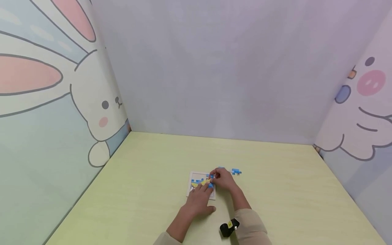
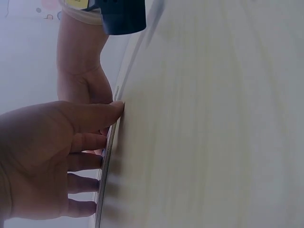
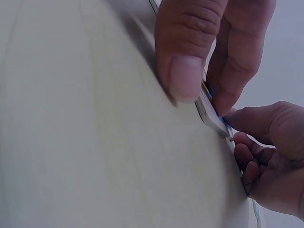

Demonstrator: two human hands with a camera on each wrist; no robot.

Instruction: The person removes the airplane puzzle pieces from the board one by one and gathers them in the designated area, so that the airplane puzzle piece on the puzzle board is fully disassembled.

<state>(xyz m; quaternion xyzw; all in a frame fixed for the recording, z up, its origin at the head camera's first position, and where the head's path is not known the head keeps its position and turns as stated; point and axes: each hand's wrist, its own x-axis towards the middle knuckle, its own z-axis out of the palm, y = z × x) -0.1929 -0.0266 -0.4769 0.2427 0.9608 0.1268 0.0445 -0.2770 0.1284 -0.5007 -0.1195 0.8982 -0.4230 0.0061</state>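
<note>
A small jigsaw puzzle in a white square frame (image 1: 189, 186) lies flat on the table, partly filled with blue and yellow pieces. My left hand (image 1: 199, 201) rests across its lower part, fingers outstretched and thumb spread to the side; the left wrist view shows this hand (image 2: 42, 161) with its fingertips along the frame's edge. At the upper right of the frame, my right hand (image 1: 223, 178) has thumb and forefinger curled around a blue puzzle piece (image 1: 212, 176), mostly covered by the fingers. In the right wrist view its thumb (image 3: 185, 71) is beside the frame's edge.
Loose blue puzzle pieces (image 1: 236, 171) lie just beyond the right hand, one partly hidden by it. A black camera (image 1: 228, 228) is strapped on the right sleeve. The pale yellow table (image 1: 147, 170) meets curtain walls behind and at both sides.
</note>
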